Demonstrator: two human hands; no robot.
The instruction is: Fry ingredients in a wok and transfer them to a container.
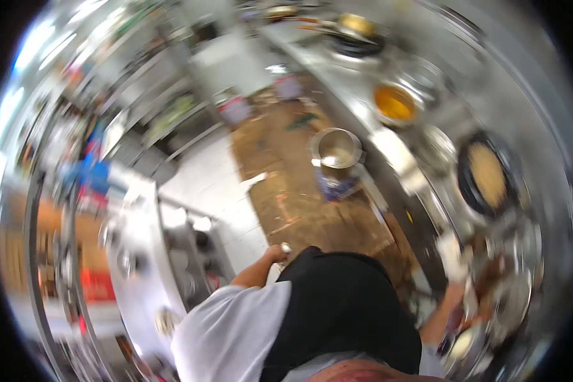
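Observation:
Beside the black apron [344,305], my left hand [278,253] is low at waist height, its fingers curled around a small white object [285,247] that is too blurred to name. My right arm reaches to the steel counter at the right. A white cloth or glove [451,258] covers or meets my right hand [454,286], and blur hides the fingers. Near that hand lie blurred metal bowls [511,301]. Farther along the counter are a black pan with tan contents [487,176] and a bowl of orange liquid [394,103].
Flattened brown cardboard [286,191] covers part of the white tiled floor [210,176]. A large metal pot [336,148] stands over a blue box ahead of me. Tubs [235,109] sit farther on. At the left are a steel table [143,267] and shelving with a red crate [98,285].

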